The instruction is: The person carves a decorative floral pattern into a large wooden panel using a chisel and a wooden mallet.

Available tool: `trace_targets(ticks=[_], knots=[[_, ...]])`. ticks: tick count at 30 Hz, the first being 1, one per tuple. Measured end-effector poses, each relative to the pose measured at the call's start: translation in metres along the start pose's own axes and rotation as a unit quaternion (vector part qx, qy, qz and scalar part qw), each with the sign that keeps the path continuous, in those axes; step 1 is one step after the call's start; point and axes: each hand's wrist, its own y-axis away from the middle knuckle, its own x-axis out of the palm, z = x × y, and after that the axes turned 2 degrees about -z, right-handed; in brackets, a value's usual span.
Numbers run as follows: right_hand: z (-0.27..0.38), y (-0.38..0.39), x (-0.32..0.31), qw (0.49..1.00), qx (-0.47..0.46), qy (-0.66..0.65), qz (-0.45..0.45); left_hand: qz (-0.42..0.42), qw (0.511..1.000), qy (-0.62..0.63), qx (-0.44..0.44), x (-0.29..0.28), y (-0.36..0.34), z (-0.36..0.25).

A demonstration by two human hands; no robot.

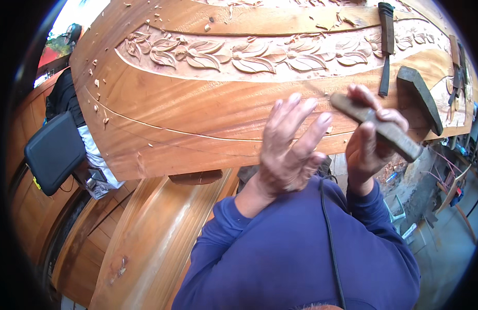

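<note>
My right hand point(368, 150) is closed around a worn grey-brown bar point(394, 135), wood or stone, I cannot tell which. The bar slants over the near edge of a large wooden panel point(197, 103). Left of it, my left hand point(286, 150) is raised with its fingers stretched and apart, and nothing shows in it. Beyond both hands, a band of carved leaves and flowers point(254, 54) curves across the panel. A chisel point(387, 36) with a dark handle lies across this carving. Right of my right hand, a dark oblong block point(420, 95) rests on the panel.
More hand tools point(457, 67) lie at the panel's right end. Wood shavings point(105, 120) are scattered over the surface. A dark case point(55, 153) stands by the left edge. A long moulded wooden piece point(151, 243) is below on the left, with clutter on the floor at right.
</note>
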Motion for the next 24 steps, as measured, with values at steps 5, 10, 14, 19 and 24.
trace_targets(ticks=[5, 10, 14, 19, 24], knots=[[0.024, 0.047, 0.025, 0.996, 0.060, -0.040, -0.047, -0.048, 0.993, 0.097, 0.052, 0.026, -0.017, 0.005], [0.040, 0.094, 0.005, 0.970, 0.185, -0.039, 0.151, 0.088, 0.991, 0.038, 0.097, -0.010, -0.023, 0.042], [0.064, 0.126, 0.054, 0.862, 0.478, -0.167, 0.016, 0.228, 0.951, 0.113, 0.176, -0.023, -0.022, 0.075], [0.067, 0.127, 0.117, 0.868, 0.481, -0.102, -0.072, 0.326, 0.904, 0.138, 0.240, -0.043, -0.040, 0.100], [0.069, 0.130, 0.155, 0.882, 0.441, -0.077, -0.148, 0.368, 0.876, 0.236, 0.202, -0.045, -0.045, 0.100]])
